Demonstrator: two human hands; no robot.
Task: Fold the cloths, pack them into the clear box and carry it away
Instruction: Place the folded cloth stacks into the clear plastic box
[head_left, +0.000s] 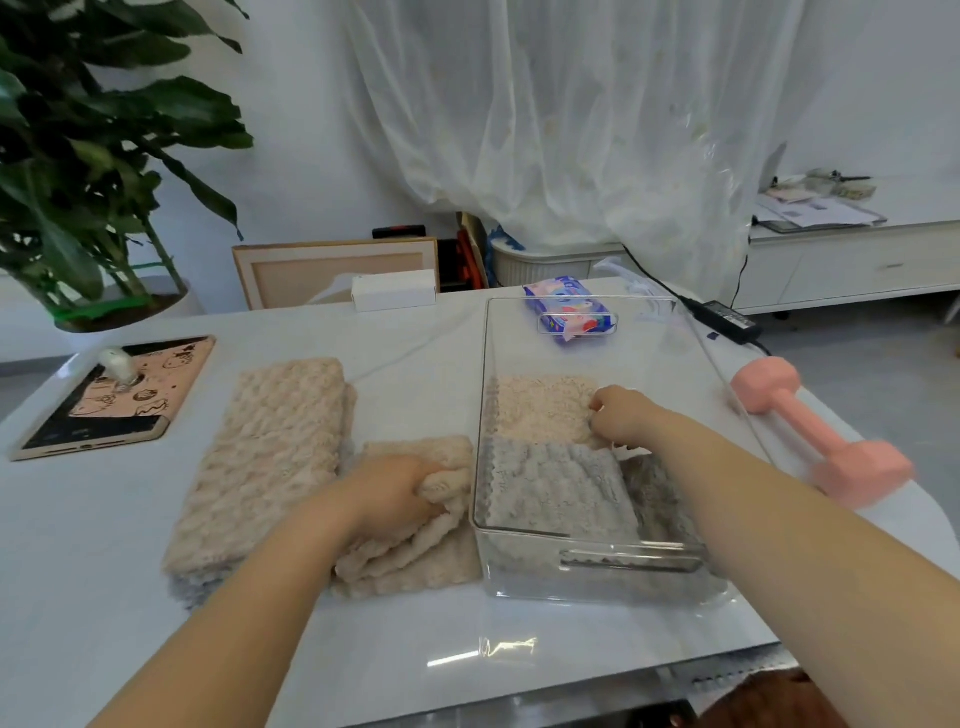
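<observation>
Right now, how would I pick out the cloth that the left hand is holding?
On the white table, look just left of the clear box. The small beige cloth lies beside the box's near left corner, with the left hand gripping its top fold. Its neighbour, the long beige stack, lies flat and untouched.

White table (130, 571). Under left-hand fingers (434, 493): bunched beige cloth (415, 551), gripped. Just left of those fingers: folded beige cloth (270, 457), long, flat. Farther left: tablet in pink case (119, 400). Around right-hand fingers (605, 410): clear box (597, 571), just beside bunched cloth. Beyond those fingers: blue wipes packet (563, 304), white carton (394, 290), black power brick (727, 319). Right of them: pink dumbbell (810, 431).
</observation>
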